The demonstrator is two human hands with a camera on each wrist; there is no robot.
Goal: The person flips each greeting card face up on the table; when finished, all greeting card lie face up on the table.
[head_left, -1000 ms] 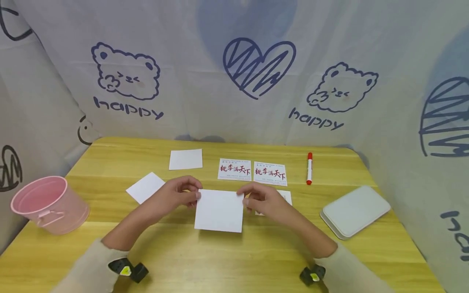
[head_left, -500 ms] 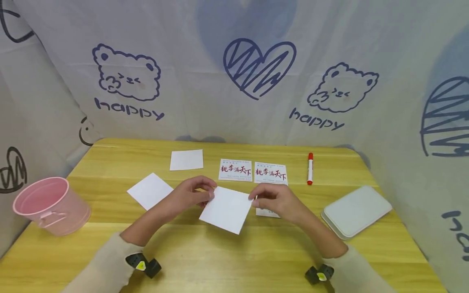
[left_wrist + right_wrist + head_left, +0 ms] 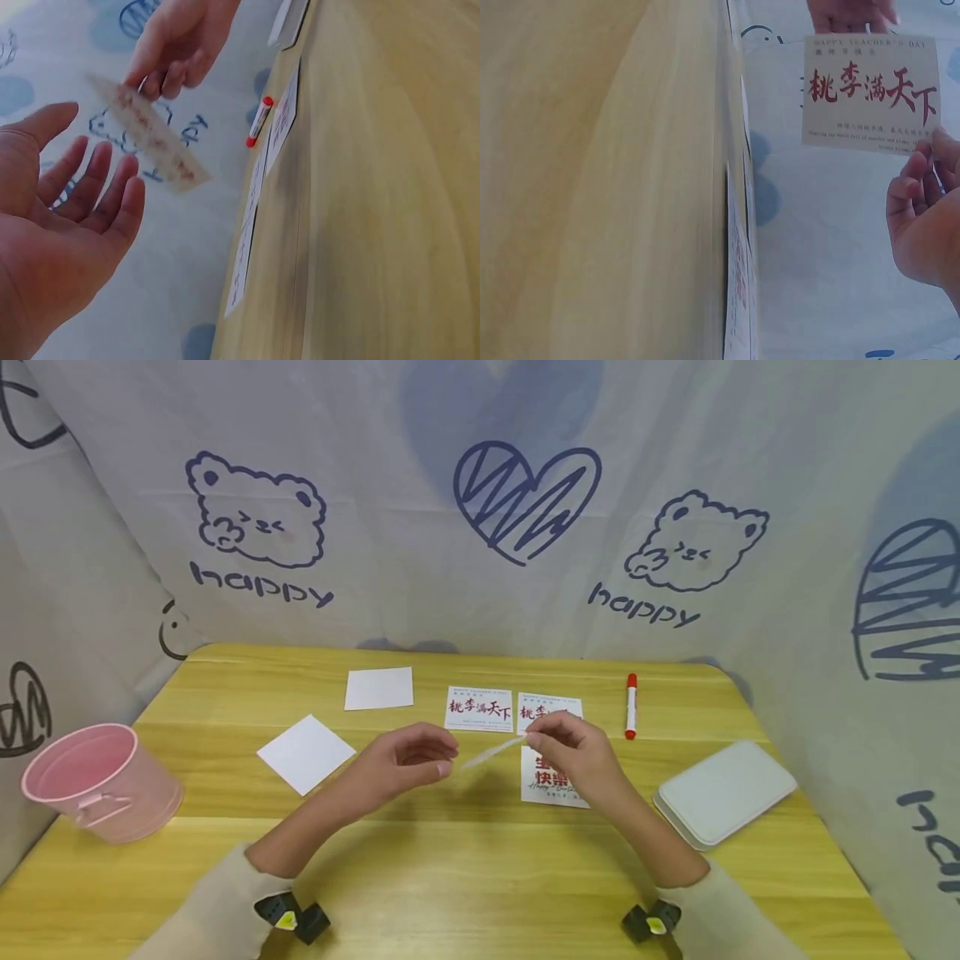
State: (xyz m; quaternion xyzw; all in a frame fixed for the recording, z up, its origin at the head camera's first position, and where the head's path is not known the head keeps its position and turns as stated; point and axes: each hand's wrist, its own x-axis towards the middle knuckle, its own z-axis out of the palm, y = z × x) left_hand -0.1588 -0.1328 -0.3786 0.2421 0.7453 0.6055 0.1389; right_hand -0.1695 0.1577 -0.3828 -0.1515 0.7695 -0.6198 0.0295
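Observation:
My right hand (image 3: 534,740) pinches one corner of a card (image 3: 491,752) and holds it above the table, edge-on to the head view. The right wrist view shows its printed face with red characters (image 3: 870,94) and my fingers (image 3: 922,199) on its lower right corner. My left hand (image 3: 442,757) hovers just left of the card, palm up with relaxed fingers (image 3: 112,202), touching nothing. In the left wrist view the card (image 3: 150,139) hangs between both hands. Another printed card (image 3: 551,777) lies on the table below my right hand.
Two printed cards (image 3: 478,708) (image 3: 553,702) and a blank card (image 3: 378,687) lie in a row at the back. Another blank card (image 3: 305,753) lies at the left. A red marker (image 3: 631,706), a white tray (image 3: 723,792) and a pink bucket (image 3: 97,781) flank them.
Both hands held the card blank side up near the table. My left hand has let go, and my right hand has lifted and turned it, uncovering the printed card beneath.

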